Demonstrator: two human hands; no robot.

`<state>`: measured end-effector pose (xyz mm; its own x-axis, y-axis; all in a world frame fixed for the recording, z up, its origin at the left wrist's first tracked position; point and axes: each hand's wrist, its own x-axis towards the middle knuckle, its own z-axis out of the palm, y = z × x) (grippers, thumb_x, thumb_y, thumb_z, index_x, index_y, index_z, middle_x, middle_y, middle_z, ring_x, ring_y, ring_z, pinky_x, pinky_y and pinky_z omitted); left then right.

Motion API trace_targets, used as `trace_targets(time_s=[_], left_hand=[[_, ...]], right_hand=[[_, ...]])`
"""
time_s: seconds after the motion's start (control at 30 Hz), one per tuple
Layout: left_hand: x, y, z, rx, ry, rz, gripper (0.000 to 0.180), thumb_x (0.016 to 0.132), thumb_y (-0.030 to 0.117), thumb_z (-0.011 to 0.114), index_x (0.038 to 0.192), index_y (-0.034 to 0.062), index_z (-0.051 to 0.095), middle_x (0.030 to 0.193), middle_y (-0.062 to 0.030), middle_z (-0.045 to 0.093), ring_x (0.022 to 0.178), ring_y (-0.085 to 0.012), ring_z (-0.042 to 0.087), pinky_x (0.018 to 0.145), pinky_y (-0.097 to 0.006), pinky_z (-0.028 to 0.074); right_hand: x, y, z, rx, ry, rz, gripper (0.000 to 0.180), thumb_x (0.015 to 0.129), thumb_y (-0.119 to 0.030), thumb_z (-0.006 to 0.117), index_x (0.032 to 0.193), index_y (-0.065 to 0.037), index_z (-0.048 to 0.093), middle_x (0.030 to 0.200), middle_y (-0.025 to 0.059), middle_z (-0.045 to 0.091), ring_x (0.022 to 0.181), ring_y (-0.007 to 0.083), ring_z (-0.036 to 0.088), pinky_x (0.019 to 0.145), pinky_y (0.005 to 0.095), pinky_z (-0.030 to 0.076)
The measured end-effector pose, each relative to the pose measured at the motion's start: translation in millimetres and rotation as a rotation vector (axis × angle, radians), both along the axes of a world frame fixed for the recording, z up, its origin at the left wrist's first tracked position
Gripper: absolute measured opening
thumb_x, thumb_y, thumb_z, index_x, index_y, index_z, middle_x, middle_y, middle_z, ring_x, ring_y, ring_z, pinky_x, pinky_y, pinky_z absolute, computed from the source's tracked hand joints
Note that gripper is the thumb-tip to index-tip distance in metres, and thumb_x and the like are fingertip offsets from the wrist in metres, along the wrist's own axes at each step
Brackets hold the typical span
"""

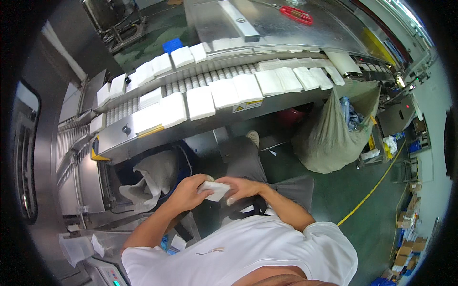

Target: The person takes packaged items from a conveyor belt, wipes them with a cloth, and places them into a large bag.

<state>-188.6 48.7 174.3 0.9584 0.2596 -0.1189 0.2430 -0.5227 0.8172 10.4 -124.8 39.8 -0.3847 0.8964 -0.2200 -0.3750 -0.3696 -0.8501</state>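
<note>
In front of my body, low over my lap, a small white folded pad (216,191) lies between my two hands. My left hand (191,190) pinches its left end, with the thumb lying across the near face. My right hand (242,188) has curled fingers at the pad's right end. Beyond them runs a metal roller conveyor (179,123). Its near edge carries a row of white folded pads (224,94), and a second row (153,69) lines the far edge. Whether these are cloth or paper I cannot tell.
Under the conveyor's left part stands a dark blue bin (183,159) with white sheets hanging out. A large beige sack (329,133) hangs at the right. Red-handled scissors (296,15) and a metal bar (241,21) lie on the steel table (210,21). A control panel (110,274) sits lower left.
</note>
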Motion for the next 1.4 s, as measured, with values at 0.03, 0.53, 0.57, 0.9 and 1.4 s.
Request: trace_targets(time_s=[0.03,0.53,0.57,0.9,1.4], left_hand=[[-1.0,-1.4,0.2,-0.013,0.006,0.016,0.034,0.086,0.015,0.081,0.114,-0.0009,0.068,0.102,-0.0186,0.071,0.091,-0.0346,0.071,0.077,-0.040,0.056],[10.9,-3.2,-0.6,-0.067,-0.046,0.109,0.036,0.087,0.016,0.082,0.115,-0.0008,0.067,0.097,-0.0152,0.072,0.086,-0.0216,0.070,0.076,-0.035,0.056],[8.5,-3.2,-1.1,-0.065,-0.046,0.113,0.036,0.087,0.016,0.082,0.115,-0.0007,0.067,0.097,-0.0149,0.072,0.086,-0.0211,0.070,0.076,-0.034,0.056],[-0.2,4.6,-12.6,-0.059,-0.071,0.102,0.042,0.090,0.020,0.081,0.120,-0.0023,0.064,0.101,-0.0157,0.071,0.087,-0.0201,0.070,0.076,-0.034,0.056],[-3.6,0.6,-10.6,-0.175,-0.021,0.213,0.046,0.090,0.018,0.082,0.126,0.0003,0.061,0.108,-0.0130,0.071,0.098,-0.0202,0.070,0.086,-0.033,0.058]], right_hand=[[-1.2,0.7,2.5,0.012,-0.001,-0.013,0.091,0.083,-0.002,0.084,0.157,-0.006,0.031,0.145,0.0122,0.051,0.130,0.0224,0.055,0.109,0.0388,0.049],[-3.3,1.0,8.7,0.113,0.079,-0.324,0.057,0.090,-0.010,0.079,0.141,-0.002,0.054,0.128,0.0074,0.065,0.120,0.0167,0.062,0.105,0.0342,0.050],[-4.6,1.7,6.6,0.123,0.030,-0.340,0.053,0.092,-0.010,0.078,0.139,-0.001,0.056,0.127,0.0076,0.065,0.119,0.0162,0.062,0.104,0.0337,0.051],[-13.0,-1.0,-5.1,0.019,-0.091,-0.483,0.034,0.098,-0.007,0.069,0.130,0.000,0.061,0.120,0.0054,0.068,0.108,0.0140,0.065,0.094,0.0289,0.053],[-14.6,3.2,11.1,0.076,-0.022,-0.493,0.040,0.094,-0.005,0.073,0.132,0.001,0.060,0.120,0.0072,0.067,0.112,0.0163,0.065,0.100,0.0327,0.052]])
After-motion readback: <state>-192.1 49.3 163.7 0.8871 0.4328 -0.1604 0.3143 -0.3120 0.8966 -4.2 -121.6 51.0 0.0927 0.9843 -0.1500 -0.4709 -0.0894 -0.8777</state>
